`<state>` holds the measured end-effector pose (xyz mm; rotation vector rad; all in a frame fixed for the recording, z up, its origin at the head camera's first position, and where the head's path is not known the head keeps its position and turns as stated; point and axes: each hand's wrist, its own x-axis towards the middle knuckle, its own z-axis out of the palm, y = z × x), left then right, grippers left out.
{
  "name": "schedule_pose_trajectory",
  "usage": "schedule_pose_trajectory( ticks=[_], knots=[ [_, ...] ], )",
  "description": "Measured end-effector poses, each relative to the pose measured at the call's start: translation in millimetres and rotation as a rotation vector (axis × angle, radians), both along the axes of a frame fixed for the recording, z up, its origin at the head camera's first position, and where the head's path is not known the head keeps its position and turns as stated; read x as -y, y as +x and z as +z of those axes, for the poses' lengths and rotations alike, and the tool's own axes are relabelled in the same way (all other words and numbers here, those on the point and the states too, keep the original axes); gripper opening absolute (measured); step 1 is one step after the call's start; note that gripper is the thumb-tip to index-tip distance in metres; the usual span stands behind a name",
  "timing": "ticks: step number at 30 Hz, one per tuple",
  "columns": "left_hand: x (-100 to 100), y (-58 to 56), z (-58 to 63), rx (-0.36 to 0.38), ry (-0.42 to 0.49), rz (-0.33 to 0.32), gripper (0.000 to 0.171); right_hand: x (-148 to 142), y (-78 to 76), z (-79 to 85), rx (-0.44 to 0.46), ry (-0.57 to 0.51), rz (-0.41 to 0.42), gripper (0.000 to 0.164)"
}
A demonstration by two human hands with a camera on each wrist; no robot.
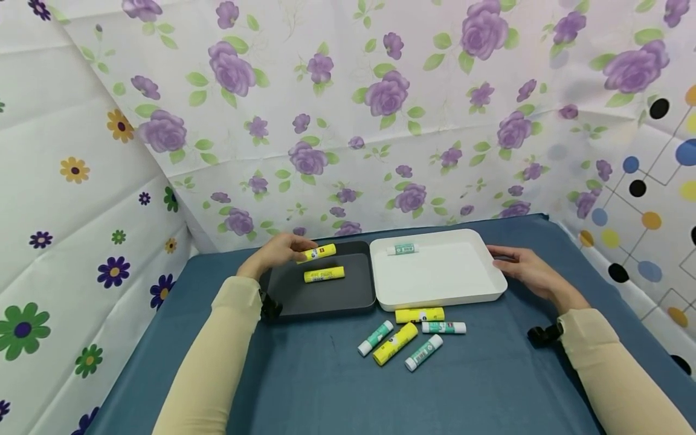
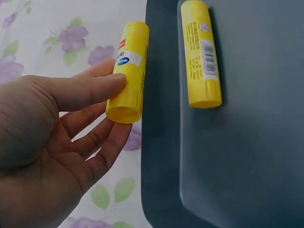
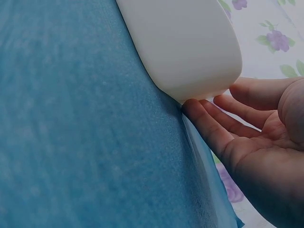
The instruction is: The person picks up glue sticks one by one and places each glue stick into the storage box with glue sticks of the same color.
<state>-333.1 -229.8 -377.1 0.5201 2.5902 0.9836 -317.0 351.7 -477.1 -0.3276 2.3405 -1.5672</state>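
My left hand (image 1: 277,251) pinches a yellow glue stick (image 2: 129,76) between thumb and fingers, above the left part of the dark grey tray (image 1: 353,296). Another yellow glue stick (image 1: 324,274) lies in that tray. My right hand (image 1: 524,269) is at the right end of the white tray (image 1: 446,278); in the right wrist view its thumb and fingertips (image 3: 192,107) touch the tray's outer edge, fingers fairly straight. Inside the white tray, near its back left, lies a green-and-white glue stick (image 1: 404,249).
In front of the trays, loose on the blue cloth (image 1: 326,386), lie two yellow glue sticks (image 1: 396,344) and three green-and-white ones (image 1: 424,353). The trays stand side by side. A flowered curtain (image 1: 348,121) hangs behind the table.
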Motion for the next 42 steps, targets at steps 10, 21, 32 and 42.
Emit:
schedule_pose_trajectory(
  ticks=[10, 21, 32, 42],
  knots=[
    [1.2, -11.3, -8.2, 0.004, -0.055, -0.002, 0.039, -1.9, -0.8, -2.5, -0.018, -0.007, 0.001, 0.07],
    [5.8, -22.7, -25.7, -0.002, -0.069, -0.031, 0.037, 0.2, -1.8, -3.7, -0.033, -0.004, 0.001, 0.071],
    [0.5, -25.8, -35.7, -0.01, -0.102, -0.002, 0.035, -1.9, 0.8, -2.4, -0.029, -0.005, -0.005, 0.071],
    [-2.0, -22.6, -35.2, -0.02, -0.128, 0.009, 0.034, -2.4, 0.6, -1.8, -0.034, 0.009, -0.005, 0.069]
  ],
)
